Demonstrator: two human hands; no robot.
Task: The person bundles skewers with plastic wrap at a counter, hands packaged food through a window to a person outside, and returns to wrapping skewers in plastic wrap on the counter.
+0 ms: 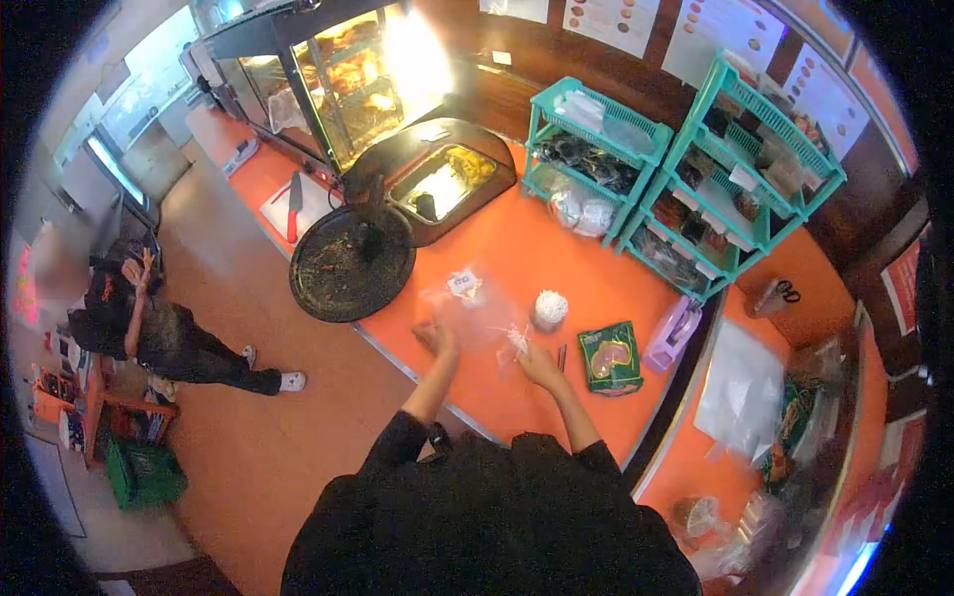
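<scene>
Where a clear bag point(490, 316) spreads over the orange tabletop point(452, 253): left hand point(436, 339), at the bag's left edge, grip too blurred to tell; right hand point(540, 366), grip closed on a whitish bunch point(518, 341) at the bag's right side. Just beyond the right grip, one white-topped tub point(549, 311); to its right, one green packet point(610, 359).

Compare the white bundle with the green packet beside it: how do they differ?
The white bundle is rounded and stands up from the counter; the green packet is roughly rectangular and lies flat.
The bundle looks plain white on top, while the packet is dark green with a paler, pinkish patch.
The bundle covers less of the counter than the packet.
Both are on the same orange surface.
</scene>
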